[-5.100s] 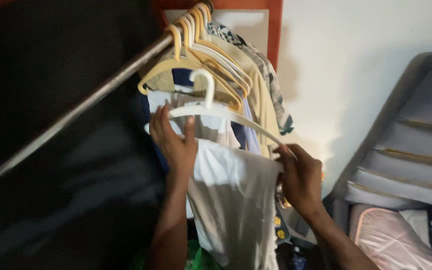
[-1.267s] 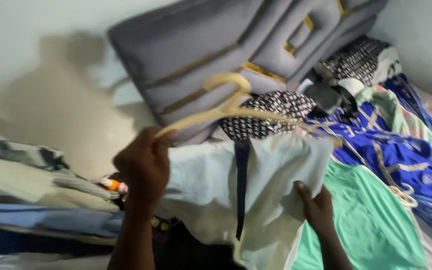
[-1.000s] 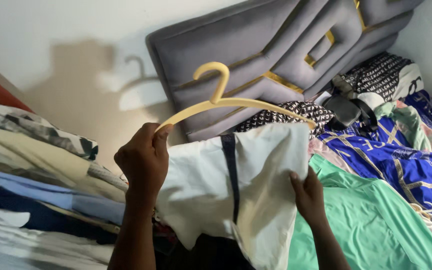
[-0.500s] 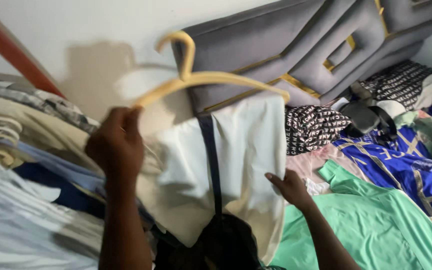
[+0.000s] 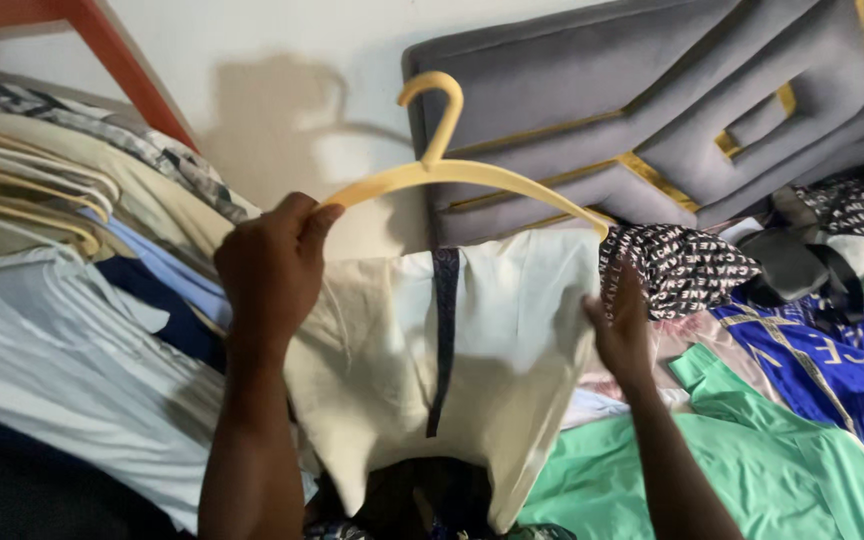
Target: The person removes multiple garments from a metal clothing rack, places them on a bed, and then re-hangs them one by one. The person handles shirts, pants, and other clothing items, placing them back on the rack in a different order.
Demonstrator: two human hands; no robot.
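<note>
A cream plastic hanger [image 5: 452,165] is held up in front of me, its hook pointing upward. A pale cream garment [image 5: 512,360] with a dark vertical strip [image 5: 443,330] hangs from it. My left hand [image 5: 267,265] grips the hanger's left end together with the cloth there. My right hand [image 5: 620,325] holds the garment's right edge just below the hanger's right tip.
Hung clothes [image 5: 62,250] on cream hangers crowd the left, under a red frame bar [image 5: 122,60]. A grey padded headboard [image 5: 652,110] with gold trim leans on the white wall. The bed at right holds a green shirt [image 5: 752,470], blue patterned cloth [image 5: 832,350] and a black-and-white pillow [image 5: 682,265].
My view swung from the clothes rail to the bed. Over the last second the hanger with the cream garment moved up and left, and my right hand rose to the garment's upper right edge.
</note>
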